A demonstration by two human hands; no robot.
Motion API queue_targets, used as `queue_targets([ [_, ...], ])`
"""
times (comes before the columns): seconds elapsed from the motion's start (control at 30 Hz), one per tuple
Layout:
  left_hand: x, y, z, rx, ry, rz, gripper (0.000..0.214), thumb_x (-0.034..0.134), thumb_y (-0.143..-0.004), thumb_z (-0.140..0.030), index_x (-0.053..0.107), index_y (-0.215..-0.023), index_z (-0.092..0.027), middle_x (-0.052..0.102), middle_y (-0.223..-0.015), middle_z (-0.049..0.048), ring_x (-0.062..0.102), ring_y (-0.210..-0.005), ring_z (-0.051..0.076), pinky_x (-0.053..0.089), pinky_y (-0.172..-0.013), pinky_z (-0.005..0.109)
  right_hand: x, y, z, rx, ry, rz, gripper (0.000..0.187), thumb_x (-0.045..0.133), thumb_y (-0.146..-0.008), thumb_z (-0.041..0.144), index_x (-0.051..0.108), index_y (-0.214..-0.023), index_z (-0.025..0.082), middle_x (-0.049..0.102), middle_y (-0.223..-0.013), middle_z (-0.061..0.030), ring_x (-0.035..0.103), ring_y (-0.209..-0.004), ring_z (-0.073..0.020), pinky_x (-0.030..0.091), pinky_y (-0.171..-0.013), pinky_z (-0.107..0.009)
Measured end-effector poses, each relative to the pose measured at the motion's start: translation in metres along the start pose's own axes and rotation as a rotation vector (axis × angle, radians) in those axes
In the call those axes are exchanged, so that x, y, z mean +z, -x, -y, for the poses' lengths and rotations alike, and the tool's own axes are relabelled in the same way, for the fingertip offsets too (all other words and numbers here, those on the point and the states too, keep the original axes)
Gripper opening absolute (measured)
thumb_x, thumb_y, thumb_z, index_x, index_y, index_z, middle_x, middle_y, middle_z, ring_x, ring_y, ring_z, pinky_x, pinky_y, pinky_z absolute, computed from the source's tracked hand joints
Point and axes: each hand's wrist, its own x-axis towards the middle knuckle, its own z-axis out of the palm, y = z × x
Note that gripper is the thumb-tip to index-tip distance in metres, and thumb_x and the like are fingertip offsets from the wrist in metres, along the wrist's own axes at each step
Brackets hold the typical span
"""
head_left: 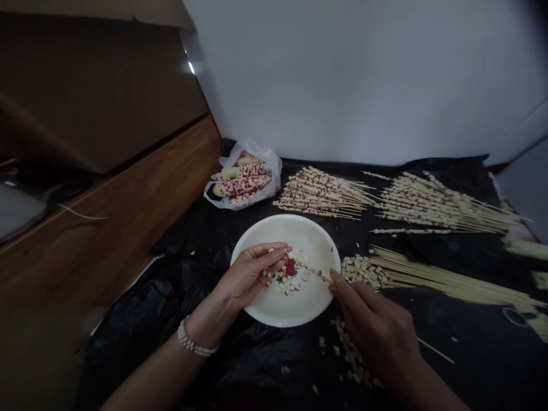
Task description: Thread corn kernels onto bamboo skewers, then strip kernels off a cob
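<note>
Over a white plate (299, 228), my left hand (248, 274) and my right hand (372, 325) both pinch a thin wooden skewer threaded with pale corn kernels (306, 265). My left fingers cover one end of it, and my right fingertips hold the other. Loose kernels (286, 282) lie on the plate around a red printed flower. A heap of kernels (363, 271) sits just beyond the plate's right rim, and more kernels (351, 354) are scattered below my right hand. A pearl bracelet (194, 339) circles my left wrist.
Black plastic sheeting (171, 297) covers the table. Red-speckled corn cobs (242, 182) lie in a white plastic bag. Bundles of kernel-laden skewers (323, 194) (440, 205) and bare skewers (454, 282) fan out behind and right. A wooden edge runs along the left.
</note>
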Motion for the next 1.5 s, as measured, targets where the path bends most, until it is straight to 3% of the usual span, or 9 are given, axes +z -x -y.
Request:
queue_targets([
  [0.3, 0.002, 0.0, 0.002, 0.023, -0.106, -0.023, 0.014, 0.077, -0.07, -0.01, 0.076, -0.084, -0.011, 0.075, -0.088, 0.0069, 0.067, -0.072, 0.009, 0.053, -0.071, 0.016, 0.002, 0.002, 0.001, -0.013, -0.054, 0.0, 0.042, 0.053, -0.088, 0.003, 0.055, -0.129, 0.012, 0.066, -0.078, -0.0031, 0.058, -0.059, -0.0128, 0.04, -0.052, -0.029],
  [0.9, 0.005, -0.002, 0.009, -0.087, 0.111, 0.059, 0.016, 0.071, -0.076, -0.007, 0.075, -0.091, -0.008, 0.072, -0.095, 0.0099, 0.067, -0.077, 0.012, 0.056, -0.072, 0.018, 0.003, 0.0, 0.004, -0.004, -0.081, -0.046, 0.038, 0.052, -0.089, 0.003, 0.057, -0.126, 0.011, 0.067, -0.078, -0.004, 0.06, -0.059, -0.0123, 0.041, -0.053, -0.027],
  [1.17, 0.009, 0.0, 0.009, -0.113, 0.127, 0.04, 0.015, 0.074, -0.073, -0.008, 0.075, -0.088, -0.008, 0.072, -0.098, 0.0091, 0.068, -0.08, 0.012, 0.056, -0.074, 0.018, 0.003, 0.0, 0.005, 0.018, -0.06, -0.041, 0.034, 0.049, -0.092, 0.007, 0.058, -0.124, 0.012, 0.068, -0.079, -0.0044, 0.06, -0.057, -0.0119, 0.041, -0.05, -0.027],
  [1.5, 0.013, 0.007, -0.009, -0.125, 0.1, 0.055, 0.018, 0.064, -0.085, -0.014, 0.072, -0.1, -0.007, 0.072, -0.094, 0.0107, 0.068, -0.089, 0.015, 0.053, -0.089, 0.025, 0.003, 0.002, -0.004, 0.062, -0.068, 0.017, 0.047, 0.049, -0.089, 0.005, 0.052, -0.134, 0.017, 0.07, -0.084, -0.0033, 0.061, -0.058, -0.0114, 0.044, -0.053, -0.025],
])
